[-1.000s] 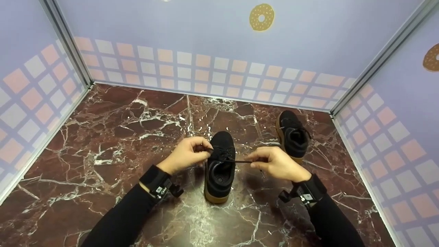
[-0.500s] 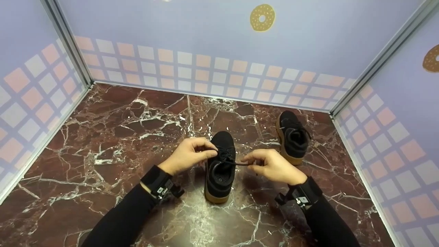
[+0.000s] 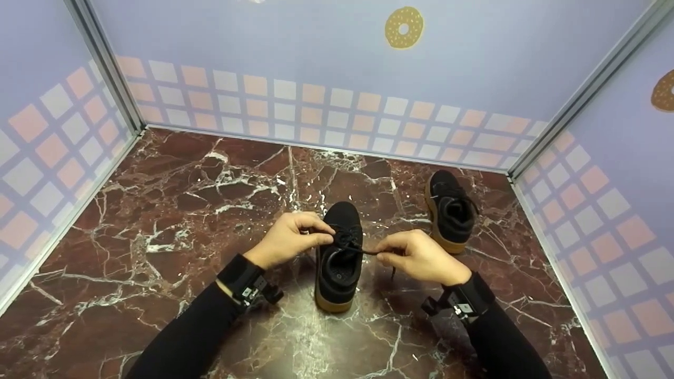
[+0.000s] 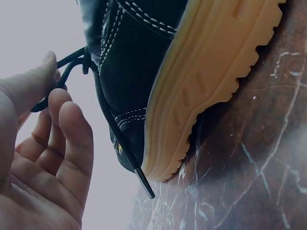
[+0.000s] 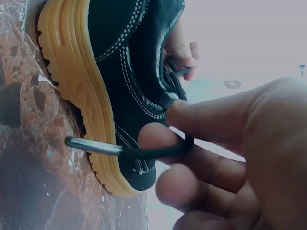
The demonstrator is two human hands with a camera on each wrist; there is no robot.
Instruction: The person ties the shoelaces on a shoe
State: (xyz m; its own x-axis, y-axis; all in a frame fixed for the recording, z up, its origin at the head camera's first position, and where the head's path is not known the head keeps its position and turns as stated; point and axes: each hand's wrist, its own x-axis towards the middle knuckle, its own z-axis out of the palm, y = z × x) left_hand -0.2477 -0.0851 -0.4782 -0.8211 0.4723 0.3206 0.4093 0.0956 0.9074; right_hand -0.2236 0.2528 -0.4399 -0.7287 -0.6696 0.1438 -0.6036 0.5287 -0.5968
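Note:
A black sneaker (image 3: 337, 302) with a tan gum sole stands on the floor, toe pointing away. My left hand (image 3: 287, 237) is at the left of its laces, pinching a loop of black shoelace (image 4: 69, 67) between thumb and fingers. From the knot area a lace tail (image 4: 108, 117) with a dark tip hangs over the shoe's side. To the right of the shoe, my right hand (image 3: 421, 258) pinches the other stretch of shoelace (image 3: 367, 252) between thumb and index finger. Its tipped end (image 5: 93, 145) sticks out past those fingers in the right wrist view.
The matching black sneaker (image 3: 455, 221) stands farther back on the right, with its laces lying over it. Dark red marbled floor (image 3: 210, 200) surrounds both shoes. Lilac panels (image 3: 316, 52) with pink and white squares close off the back and both sides.
The right-hand lace was pulled straight a second ago and now sags slightly. My right hand has shifted a little nearer me with a changed grip; the left has edged right, over the laces.

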